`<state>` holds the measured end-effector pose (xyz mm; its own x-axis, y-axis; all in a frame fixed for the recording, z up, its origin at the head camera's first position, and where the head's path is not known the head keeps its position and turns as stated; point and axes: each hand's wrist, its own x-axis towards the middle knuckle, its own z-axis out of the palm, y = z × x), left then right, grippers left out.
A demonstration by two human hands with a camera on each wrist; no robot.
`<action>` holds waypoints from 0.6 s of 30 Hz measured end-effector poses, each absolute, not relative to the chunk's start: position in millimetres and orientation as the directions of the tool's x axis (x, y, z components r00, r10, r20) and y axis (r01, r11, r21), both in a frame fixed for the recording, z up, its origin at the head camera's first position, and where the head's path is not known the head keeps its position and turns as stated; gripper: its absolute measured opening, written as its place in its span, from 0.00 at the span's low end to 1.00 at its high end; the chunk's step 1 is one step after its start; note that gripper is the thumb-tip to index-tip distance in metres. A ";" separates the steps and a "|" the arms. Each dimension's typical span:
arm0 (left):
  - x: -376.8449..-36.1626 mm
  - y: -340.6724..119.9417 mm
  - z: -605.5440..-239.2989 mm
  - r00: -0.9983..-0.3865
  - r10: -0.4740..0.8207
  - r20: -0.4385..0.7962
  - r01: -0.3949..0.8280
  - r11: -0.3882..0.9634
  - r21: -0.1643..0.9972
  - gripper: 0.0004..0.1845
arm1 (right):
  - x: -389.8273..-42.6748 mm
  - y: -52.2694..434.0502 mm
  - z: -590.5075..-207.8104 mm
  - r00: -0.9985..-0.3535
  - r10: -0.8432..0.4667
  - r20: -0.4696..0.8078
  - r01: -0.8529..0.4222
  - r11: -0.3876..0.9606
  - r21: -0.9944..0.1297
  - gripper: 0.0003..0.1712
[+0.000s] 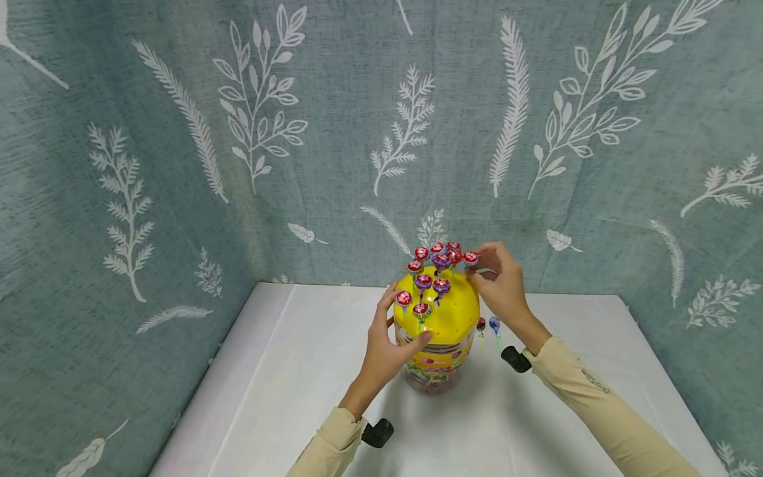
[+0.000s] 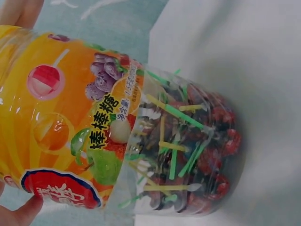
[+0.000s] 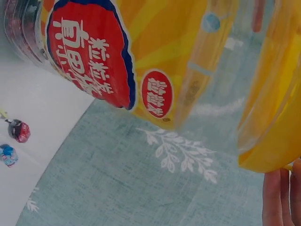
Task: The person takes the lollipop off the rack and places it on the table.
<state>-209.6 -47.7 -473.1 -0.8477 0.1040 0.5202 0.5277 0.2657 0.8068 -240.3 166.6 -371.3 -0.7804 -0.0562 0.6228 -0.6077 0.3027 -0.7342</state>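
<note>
A clear plastic candy jar (image 1: 434, 379) with a yellow lid (image 1: 456, 317) stands upright on the table. Several wrapped lollipops, among them a purple one (image 1: 442, 286), stick up from holes in the lid, mostly on its left and far side. My left hand (image 1: 384, 354) holds the jar near its top, thumb in front and fingers round the left side. At the lid's right edge, my right hand (image 1: 503, 281) pinches a red-wrapped lollipop (image 1: 470, 258); its fingertips partly hide the stick. Through the jar's clear bottom, the left wrist view shows loose lollipops (image 2: 188, 146) with green and yellow sticks.
Right of the jar, a dark red lollipop (image 1: 481, 324) and a blue lollipop (image 1: 495, 323) lie on the white table (image 1: 304, 358). Leaf-patterned green cloth (image 1: 346, 132) hangs behind and at both sides of the table.
</note>
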 end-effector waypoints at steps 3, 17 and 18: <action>-209.6 -47.8 -472.2 -0.845 0.108 0.524 0.533 0.268 0.803 0.43 | -241.8 167.5 -368.8 -0.762 -0.053 0.645 -0.630 0.287 -0.721 0.18; -208.3 -47.1 -471.5 -0.831 0.098 0.547 0.551 0.271 0.789 0.44 | -235.9 184.6 -352.2 -0.787 -0.039 0.615 -0.595 0.313 -0.741 0.21; -211.9 -47.0 -476.6 -0.827 0.098 0.554 0.558 0.272 0.784 0.44 | -235.8 187.1 -352.8 -0.791 -0.039 0.611 -0.589 0.320 -0.742 0.21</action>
<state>-211.9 -47.0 -476.6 -0.8267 0.0981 0.5540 0.5578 0.2720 0.7841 -235.8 187.1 -352.8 -0.7905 -0.0392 0.6112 -0.5894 0.3199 -0.7418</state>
